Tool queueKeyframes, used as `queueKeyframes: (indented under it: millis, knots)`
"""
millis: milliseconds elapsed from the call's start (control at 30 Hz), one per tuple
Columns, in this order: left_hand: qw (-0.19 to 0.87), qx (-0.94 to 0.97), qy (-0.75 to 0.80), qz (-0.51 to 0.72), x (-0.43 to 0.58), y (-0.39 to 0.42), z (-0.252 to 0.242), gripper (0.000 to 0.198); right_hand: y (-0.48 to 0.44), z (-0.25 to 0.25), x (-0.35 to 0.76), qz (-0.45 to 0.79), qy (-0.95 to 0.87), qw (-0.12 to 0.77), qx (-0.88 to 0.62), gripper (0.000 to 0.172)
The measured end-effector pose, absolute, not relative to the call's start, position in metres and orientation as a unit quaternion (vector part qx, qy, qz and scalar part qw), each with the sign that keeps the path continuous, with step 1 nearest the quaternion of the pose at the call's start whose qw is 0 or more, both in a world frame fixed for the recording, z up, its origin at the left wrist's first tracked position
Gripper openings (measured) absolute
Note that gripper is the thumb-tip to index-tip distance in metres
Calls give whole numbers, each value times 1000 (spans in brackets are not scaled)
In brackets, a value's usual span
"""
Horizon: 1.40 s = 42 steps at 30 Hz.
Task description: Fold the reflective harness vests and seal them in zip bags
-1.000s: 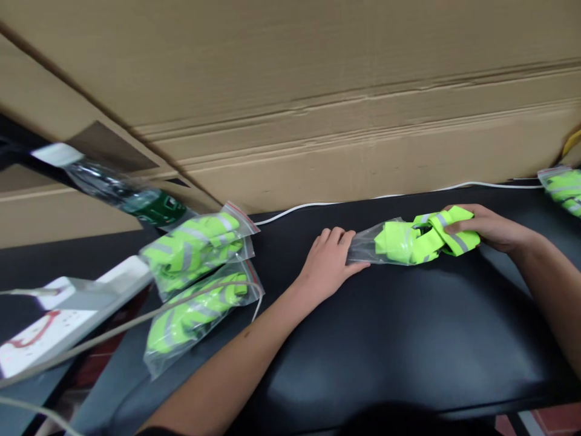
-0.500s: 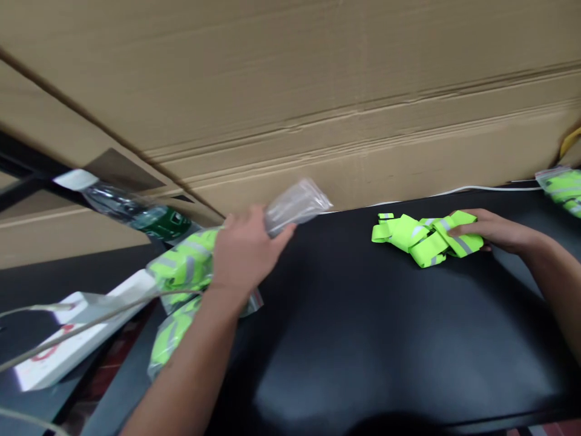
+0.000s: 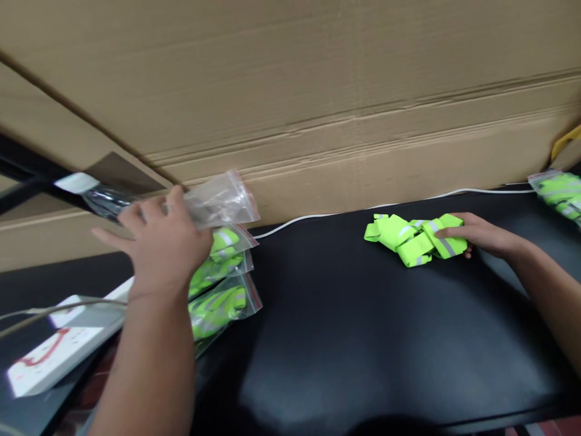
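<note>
- Left hand grips a clear, empty zip bag by its lower end, now further left than a moment earlier, above the stacked bags.
- Right hand lies relaxed, fingers resting on loose neon reflective straps, unbagged near the table's far edge.
- Filled zip bags lie below the left hand at the table's left end; another sits at the far right corner.
- A plastic bottle stands partly behind the left hand, a power strip beyond the left edge.
- A cardboard box lines the far edge, a white cable along it; the black table runs between the hands.
</note>
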<state>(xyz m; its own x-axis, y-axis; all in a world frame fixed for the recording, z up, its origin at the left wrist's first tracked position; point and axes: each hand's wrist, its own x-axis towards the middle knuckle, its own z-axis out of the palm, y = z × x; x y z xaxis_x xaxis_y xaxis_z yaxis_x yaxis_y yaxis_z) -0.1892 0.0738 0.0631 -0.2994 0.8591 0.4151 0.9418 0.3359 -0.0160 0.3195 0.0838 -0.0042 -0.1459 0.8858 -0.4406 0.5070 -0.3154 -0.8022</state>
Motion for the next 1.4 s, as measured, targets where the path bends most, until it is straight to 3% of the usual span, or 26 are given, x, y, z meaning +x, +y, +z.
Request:
queueKeyframes:
  millis: [67,200,333,433,533,600,667,800,867,1067,1233,1400]
  knots:
    - [180,-577,-788,-115,-196,72,64,65,82,-2,312,522,-553,191,-620,45]
    - [46,-601,-798,2,-213,75,63,65,78,2,302,505,-570,198,-617,43]
    - [91,-654,-751,-34,-213,78,63,77,72,2,296,466,-622,165,-607,49]
    - [162,-689,-694,-133,-190,75,65,78,67,-3,287,361,-695,154,-603,56]
    - [202,-731,-621,-196,-150,69,61,69,62,-8,278,193,-764,197,-583,75]
    - [174,-794,-540,-218,-120,63,50,53,59,-8,274,107,-810,227,-530,83]
    - [109,-860,-451,-213,-93,57,33,42,58,-5,272,63,-848,224,-476,76]
    - [2,-923,-342,-174,-56,44,0,41,53,4,270,77,-883,221,-407,42]
    - [-28,-919,-350,-178,-49,42,-11,44,49,8,268,100,-887,232,-386,34]
    - [-101,-876,-426,-204,-50,46,-24,48,46,6,266,104,-879,178,-430,64]
    - [-140,-878,-383,-249,-36,37,-23,55,44,3,260,132,-898,191,-375,54]
    - [-103,-902,-308,-283,-8,25,-21,62,31,-3,242,160,-910,229,-306,52]
